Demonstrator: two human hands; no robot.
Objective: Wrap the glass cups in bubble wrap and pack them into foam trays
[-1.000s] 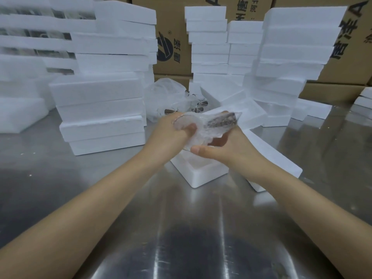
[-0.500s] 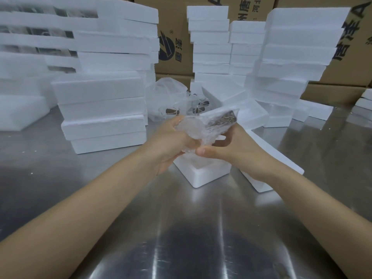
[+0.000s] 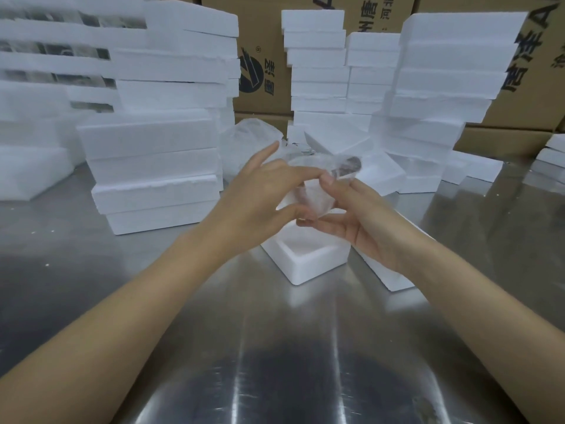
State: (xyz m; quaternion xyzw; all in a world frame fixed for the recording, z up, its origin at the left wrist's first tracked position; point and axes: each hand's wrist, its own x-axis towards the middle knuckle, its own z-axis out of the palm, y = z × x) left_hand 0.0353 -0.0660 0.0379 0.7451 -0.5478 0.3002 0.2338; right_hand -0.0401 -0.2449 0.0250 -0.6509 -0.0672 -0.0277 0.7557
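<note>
wrapped cup [image 3: 318, 185] | left hand [image 3: 263, 191] loosened, index now extended | right hand [image 3: 357, 218] pinches it (blurred)

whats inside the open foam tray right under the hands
The open foam tray shows a bare white cavity at its near end. Its far end is hidden behind the left hand, right hand and wrapped cup, so that part cannot be seen.

Centre: we see the foam tray [image 3: 308, 264] on the tabletop [image 3: 275, 347].
Left: foam stack [image 3: 153, 169].
Behind: cartons [image 3: 263, 56].
</note>
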